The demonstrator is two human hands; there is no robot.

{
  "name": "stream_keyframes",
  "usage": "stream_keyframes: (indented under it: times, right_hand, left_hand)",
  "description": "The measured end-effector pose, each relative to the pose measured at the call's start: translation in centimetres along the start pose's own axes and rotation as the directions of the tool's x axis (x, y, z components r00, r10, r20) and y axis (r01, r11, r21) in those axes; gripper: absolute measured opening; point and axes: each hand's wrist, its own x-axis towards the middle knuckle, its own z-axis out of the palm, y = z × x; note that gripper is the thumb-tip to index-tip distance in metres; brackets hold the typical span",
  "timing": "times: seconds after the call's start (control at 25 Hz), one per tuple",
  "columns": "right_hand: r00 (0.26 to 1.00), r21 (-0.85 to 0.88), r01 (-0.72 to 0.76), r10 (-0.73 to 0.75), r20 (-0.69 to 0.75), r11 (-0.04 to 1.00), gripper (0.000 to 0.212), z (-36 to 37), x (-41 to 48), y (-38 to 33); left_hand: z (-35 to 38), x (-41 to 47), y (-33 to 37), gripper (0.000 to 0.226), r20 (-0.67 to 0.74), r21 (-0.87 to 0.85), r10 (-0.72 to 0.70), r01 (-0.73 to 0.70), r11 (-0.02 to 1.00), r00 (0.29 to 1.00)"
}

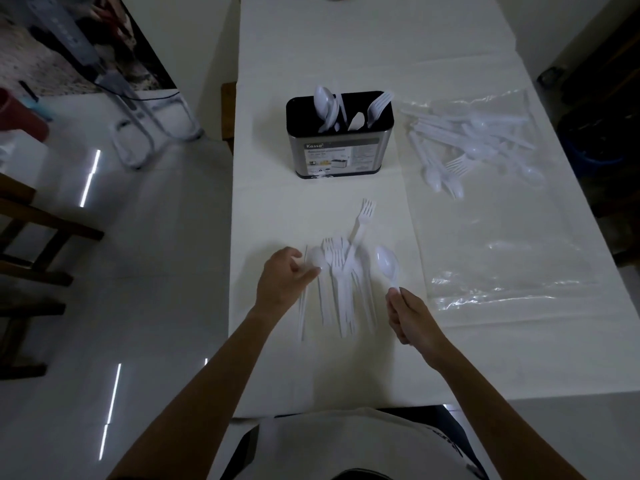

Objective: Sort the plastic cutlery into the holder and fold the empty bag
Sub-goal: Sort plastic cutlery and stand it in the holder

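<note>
A steel cutlery holder (341, 154) with a black top stands mid-table, with white spoons, a knife and forks upright in it. In front of me lies a loose pile of white plastic forks and spoons (343, 278). My left hand (284, 280) rests at the pile's left edge, fingertips pinching a spoon there. My right hand (412, 318) grips the handle of a white spoon (387, 263), bowl raised. To the right lies a clear plastic bag (502, 258) with more cutlery (474, 147) at its far end.
The white table (311, 375) has its left edge close to my left arm. A wooden chair (31, 254) and metal stand legs (138, 133) stand on the glossy floor at left. A dark bin (602, 140) sits beyond the table's right edge.
</note>
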Motion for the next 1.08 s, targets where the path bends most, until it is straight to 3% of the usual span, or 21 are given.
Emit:
stream_keyframes:
  times: [0.16,0.32,0.44,0.6,0.8,0.88,0.96,1.0,1.08]
  right_hand:
    - [1.0,0.008,0.002,-0.002,-0.021,1.0,0.035,0.3,0.0,0.1]
    - [0.999,0.017,-0.004,0.005,-0.047,1.0,0.035,0.2,-0.1,-0.1]
    - [0.996,0.028,-0.002,0.005,-0.084,1.0,0.036,0.0,-0.1,-0.2]
    - [0.995,0.091,-0.023,0.032,-0.094,0.996,0.034,0.1,0.2,-0.4]
    - [0.996,0.079,-0.034,0.039,-0.074,0.996,0.03,0.8,0.8,-0.9]
    - [0.997,0.049,-0.005,0.009,-0.071,0.999,0.031,1.2,1.2,-1.1]
    - [0.998,0.044,0.009,-0.007,-0.056,0.999,0.031,1.7,1.5,-1.4]
    - [0.999,0.039,0.011,-0.01,-0.032,0.999,0.031,2.0,1.7,-1.6]
    - [0.998,0.075,-0.003,-0.002,0.063,0.997,0.033,2.4,1.7,-2.1]
  left_hand:
    - [1.1,0.3,2.0,0.047,0.056,0.292,0.142,-0.153,0.944,0.988]
    - [1.4,1.1,3.6,0.04,0.106,0.513,0.182,-0.21,0.832,0.978]
    - [1.8,1.0,4.6,0.027,0.058,0.555,0.208,-0.205,0.806,0.976]
    - [1.8,0.8,4.3,0.017,-0.063,0.445,0.159,-0.115,0.888,0.985]
    - [1.4,0.6,2.8,0.024,-0.237,0.084,-0.014,0.035,0.996,0.971]
    - [1.1,0.4,3.0,0.019,-0.196,-0.128,-0.155,0.131,0.983,0.968]
    - [1.0,0.0,3.4,0.011,-0.03,-0.461,-0.281,0.236,0.856,0.959]
    - [0.8,-0.3,3.7,0.01,0.054,-0.552,-0.276,0.259,0.793,0.96]
    - [0.9,-0.6,4.3,0.008,0.147,-0.571,-0.188,0.238,0.785,0.971]
